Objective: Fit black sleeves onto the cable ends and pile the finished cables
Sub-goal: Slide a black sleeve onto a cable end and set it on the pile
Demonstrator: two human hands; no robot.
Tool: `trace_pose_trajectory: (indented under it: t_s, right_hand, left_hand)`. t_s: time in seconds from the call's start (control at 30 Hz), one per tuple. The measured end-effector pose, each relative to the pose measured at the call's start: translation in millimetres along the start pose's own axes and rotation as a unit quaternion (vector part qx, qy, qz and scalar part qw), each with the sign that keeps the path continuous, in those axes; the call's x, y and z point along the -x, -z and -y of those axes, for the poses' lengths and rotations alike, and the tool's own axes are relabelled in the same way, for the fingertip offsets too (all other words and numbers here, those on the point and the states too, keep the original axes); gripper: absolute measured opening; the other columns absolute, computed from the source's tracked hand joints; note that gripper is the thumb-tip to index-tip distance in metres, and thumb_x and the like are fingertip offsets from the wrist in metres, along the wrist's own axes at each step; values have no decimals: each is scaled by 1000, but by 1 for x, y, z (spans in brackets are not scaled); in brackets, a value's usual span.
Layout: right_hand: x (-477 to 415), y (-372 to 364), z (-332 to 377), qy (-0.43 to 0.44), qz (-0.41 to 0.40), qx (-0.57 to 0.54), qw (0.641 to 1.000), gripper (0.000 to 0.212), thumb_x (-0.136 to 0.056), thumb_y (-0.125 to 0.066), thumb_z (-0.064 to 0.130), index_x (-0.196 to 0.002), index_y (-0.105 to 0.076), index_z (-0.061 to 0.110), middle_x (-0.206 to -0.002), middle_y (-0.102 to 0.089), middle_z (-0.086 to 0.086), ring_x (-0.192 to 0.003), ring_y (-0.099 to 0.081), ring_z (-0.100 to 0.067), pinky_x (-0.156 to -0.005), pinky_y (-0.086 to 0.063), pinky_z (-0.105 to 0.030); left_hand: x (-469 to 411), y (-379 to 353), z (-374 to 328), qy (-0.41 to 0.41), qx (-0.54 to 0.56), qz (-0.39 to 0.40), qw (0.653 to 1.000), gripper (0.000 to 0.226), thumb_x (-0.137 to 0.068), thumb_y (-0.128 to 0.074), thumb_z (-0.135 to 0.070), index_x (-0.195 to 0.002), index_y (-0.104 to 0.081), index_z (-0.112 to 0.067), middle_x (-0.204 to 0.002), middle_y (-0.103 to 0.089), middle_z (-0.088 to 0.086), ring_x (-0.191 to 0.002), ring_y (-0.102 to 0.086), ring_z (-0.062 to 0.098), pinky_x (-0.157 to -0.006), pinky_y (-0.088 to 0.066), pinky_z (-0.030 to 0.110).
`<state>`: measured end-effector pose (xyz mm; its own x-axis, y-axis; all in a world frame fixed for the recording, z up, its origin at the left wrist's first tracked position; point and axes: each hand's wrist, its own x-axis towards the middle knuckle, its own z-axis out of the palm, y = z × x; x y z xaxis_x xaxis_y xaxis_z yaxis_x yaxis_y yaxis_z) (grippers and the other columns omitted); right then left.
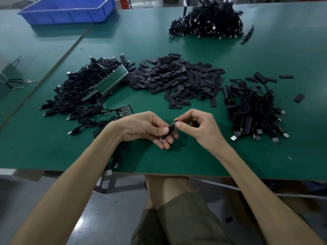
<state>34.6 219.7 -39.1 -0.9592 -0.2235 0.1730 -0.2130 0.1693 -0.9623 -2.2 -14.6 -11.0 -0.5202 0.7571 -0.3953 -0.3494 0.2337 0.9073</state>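
My left hand (150, 129) holds a black sleeve (169, 131) between thumb and fingers, just above the green table near its front edge. My right hand (198, 127) pinches the small cable end (174, 123) at the sleeve's upper mouth. The cable itself runs down past my left wrist and over the table edge. A heap of loose black sleeves (178, 79) lies in the middle of the table. A tangle of black cables with green circuit boards (88, 89) lies to the left. A pile of sleeved cables (254, 108) sits to the right.
A second large pile of black cables (207, 20) lies at the far right back. A blue plastic bin (69, 9) stands at the far left back. A small board with cables (123, 110) lies just beyond my left hand. Keys (16, 84) lie at the left.
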Motion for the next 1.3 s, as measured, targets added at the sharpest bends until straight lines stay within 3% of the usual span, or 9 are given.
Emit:
trace_pose_trajectory:
  t_s: [0.27, 0.33, 0.43, 0.5, 0.63, 0.7, 0.97, 1.17, 1.3]
  right_hand:
    - [0, -1, -2, 0, 10, -4, 1000, 7, -89, -81, 12, -89, -76, 18, -78, -74, 8, -72, -63, -5, -70, -48, -21]
    - [1, 0, 0, -1, 14, -2, 1000, 8, -89, -81, 12, -89, -76, 18, -80, -75, 5, -73, -63, -6, -69, -49, -26]
    - [1, 1, 1, -2, 20, 0, 1000, 9, -88, -81, 11, -89, -77, 18, -87, -76, -3, -79, -67, -21, -73, -52, -46]
    - [1, 2, 3, -3, 24, -4, 1000, 10, -88, -81, 9, -89, -77, 17, -88, -76, -6, -79, -67, -23, -74, -52, -47]
    - [1, 3, 0, -3, 35, -8, 999, 9, -88, -80, 8, -89, -76, 16, -84, -75, 0, -68, -59, 1, -64, -46, -21]
    - [1, 2, -2, 0, 34, -9, 999, 8, -89, -80, 8, -89, -76, 15, -78, -73, 7, -61, -56, 2, -60, -41, -13]
    - [0, 0, -4, 0, 29, -9, 1000, 5, -89, -80, 9, -90, -76, 10, -75, -73, 10, -68, -61, 0, -65, -46, -14]
    - [0, -1, -3, -6, 20, 5, 1000, 5, -89, -80, 12, -90, -76, 12, -84, -76, -2, -75, -65, -7, -71, -50, -20]
    - [0, -2, -2, -7, 20, 9, 1000, 5, -89, -80, 10, -89, -75, 11, -79, -74, 6, -72, -64, -3, -70, -48, -17]
  left_hand:
    - [1, -3, 2, -15, -1, -13, 1000, 28, -93, -65, -17, -114, -74, -2, -105, -75, 19, -94, -74, 29, -80, -60, 31]
    - [0, -4, 3, -21, -12, -2, 1000, 30, -94, -62, -17, -117, -72, 0, -108, -74, 21, -96, -74, 32, -82, -60, 32]
    - [1, -3, 1, -21, -23, 19, 999, 34, -97, -59, -18, -122, -68, 3, -112, -72, 24, -99, -73, 35, -85, -59, 34]
    - [1, -2, 0, -16, -30, 25, 999, 33, -99, -56, -16, -123, -67, 4, -113, -72, 24, -100, -73, 36, -85, -59, 34]
    - [-1, -4, 0, -5, -35, 8, 999, 28, -97, -58, -15, -117, -71, 0, -108, -73, 23, -98, -74, 35, -82, -60, 32]
    - [-1, -6, 1, -5, -28, -1, 1000, 26, -94, -62, -16, -112, -74, -2, -106, -74, 22, -97, -74, 33, -80, -61, 31]
    - [1, -10, 3, -19, -21, -25, 999, 25, -96, -63, -14, -113, -73, 1, -106, -74, 24, -98, -74, 37, -81, -61, 33]
    - [2, -14, 6, -40, -37, -50, 997, 20, -99, -60, -7, -112, -72, 4, -104, -74, 25, -95, -74, 36, -79, -62, 33]
    - [2, -18, 7, -51, -40, -67, 996, 18, -99, -62, -7, -110, -72, 3, -102, -75, 24, -93, -75, 35, -77, -62, 31]
